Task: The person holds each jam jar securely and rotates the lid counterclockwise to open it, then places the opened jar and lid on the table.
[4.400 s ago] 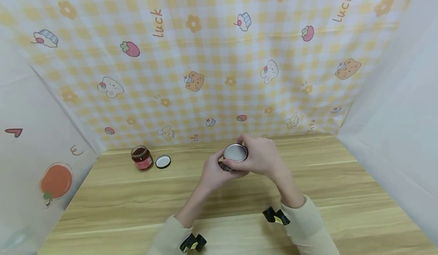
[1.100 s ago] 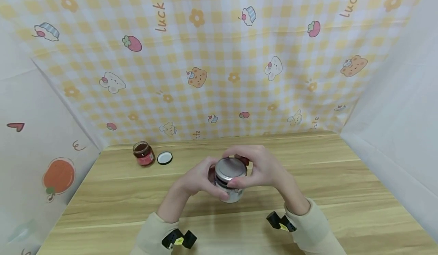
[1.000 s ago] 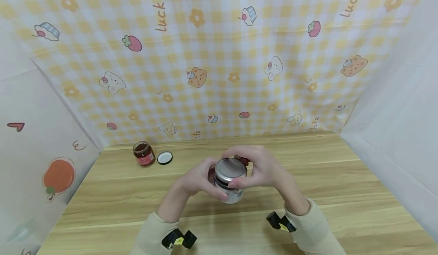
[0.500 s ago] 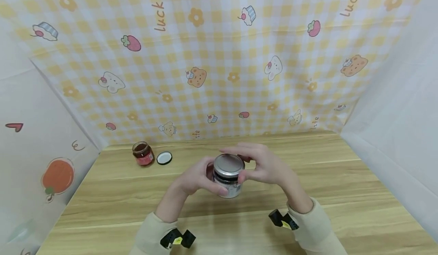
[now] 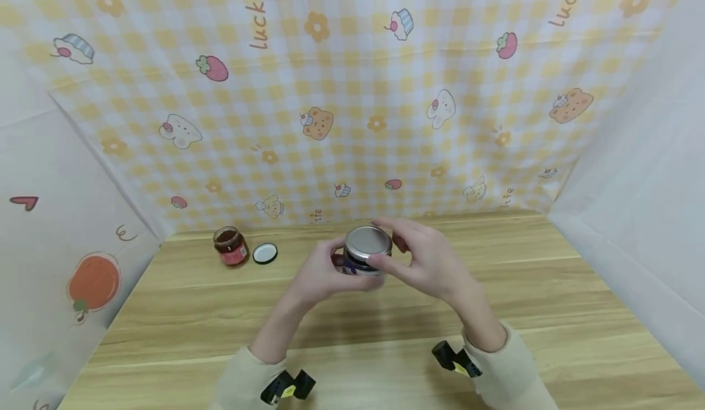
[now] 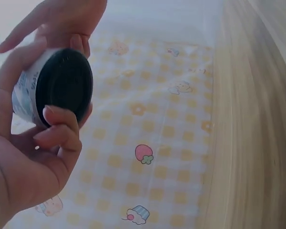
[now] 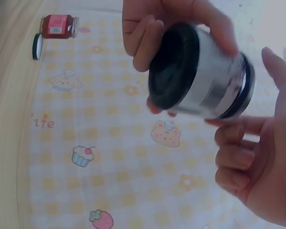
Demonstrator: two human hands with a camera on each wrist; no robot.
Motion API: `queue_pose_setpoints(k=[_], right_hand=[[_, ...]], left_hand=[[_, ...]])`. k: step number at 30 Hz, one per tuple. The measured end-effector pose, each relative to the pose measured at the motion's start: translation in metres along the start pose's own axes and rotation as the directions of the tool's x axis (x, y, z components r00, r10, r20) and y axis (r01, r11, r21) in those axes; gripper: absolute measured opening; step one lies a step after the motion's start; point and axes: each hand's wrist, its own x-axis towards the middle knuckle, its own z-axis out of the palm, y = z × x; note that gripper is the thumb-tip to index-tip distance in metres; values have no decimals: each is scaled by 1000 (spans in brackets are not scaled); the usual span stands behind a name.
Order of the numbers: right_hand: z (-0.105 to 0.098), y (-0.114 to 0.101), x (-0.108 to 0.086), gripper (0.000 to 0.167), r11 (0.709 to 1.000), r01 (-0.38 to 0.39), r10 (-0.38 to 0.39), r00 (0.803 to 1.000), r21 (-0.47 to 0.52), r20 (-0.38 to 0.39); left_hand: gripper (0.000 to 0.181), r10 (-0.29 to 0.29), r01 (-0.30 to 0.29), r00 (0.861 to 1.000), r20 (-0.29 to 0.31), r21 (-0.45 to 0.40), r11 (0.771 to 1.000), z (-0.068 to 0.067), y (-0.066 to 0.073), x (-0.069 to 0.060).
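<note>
In the head view my left hand [image 5: 325,272] grips a jar with a white printed label, a dark base and a silver lid [image 5: 368,242]. The left wrist view shows its dark bottom [image 6: 64,88] facing the camera, with my left fingers and thumb curled round the body. My right hand [image 5: 429,263] is beside the lid, index finger along the far rim and thumb at the near side. From the right wrist, the thumb [image 7: 276,67] stands apart from the silver-rimmed end of the jar [image 7: 214,78], while the index fingertip is close to or touching it.
An open jar with a red label and dark contents [image 5: 230,248] stands at the back left of the wooden table [image 5: 193,312]. Next to it a lid [image 5: 265,253] lies with its white inside up. A checked cloth [image 5: 352,92] hangs behind the table.
Over the last second my left hand has moved the jar up and away from me. My right thumb and fingers have shifted around the lid, which stays on the jar.
</note>
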Motion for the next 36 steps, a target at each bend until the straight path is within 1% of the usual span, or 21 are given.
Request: queue_pose_setpoints(k=[3, 6, 10, 14, 18, 20, 23, 28, 33, 36], right_hand=[[1, -3, -1, 74, 997, -56, 55, 998, -49, -25], [2, -5, -1, 77, 992, -84, 80, 995, -96, -53], [6, -4, -1, 79, 982, -101, 89, 993, -158, -79], [8, -3, 0, 68, 977, -117, 106, 992, -177, -69], [8, -2, 0, 54, 973, -141, 135, 990, -180, -44], [8, -2, 0, 51, 972, -151, 147, 988, -179, -37], [9, -1, 0, 49, 972, -158, 155, 988, -174, -29], [10, 1, 0, 47, 975, -158, 158, 987, -156, -13], [9, 4, 1, 44, 981, -150, 153, 988, -127, 18], [7, 5, 1, 43, 983, -151, 157, 986, -103, 48]], left_hand=[[52, 9, -2, 996, -90, 81, 997, 6, 0, 1], [50, 53, -23, 984, -172, 170, 985, 12, -1, 1], [52, 122, -41, 960, -253, 303, 952, 17, -4, 2], [54, 165, -31, 940, -300, 405, 914, 21, -6, 3], [55, 201, -31, 928, -315, 470, 882, 23, -7, 4], [56, 215, -31, 923, -318, 496, 868, 24, -8, 5], [57, 223, -28, 923, -315, 522, 852, 25, -8, 5], [59, 210, -18, 930, -301, 535, 845, 26, -9, 6], [59, 204, -11, 932, -298, 541, 841, 26, -9, 6], [59, 210, -20, 935, -287, 547, 837, 25, -10, 5]])
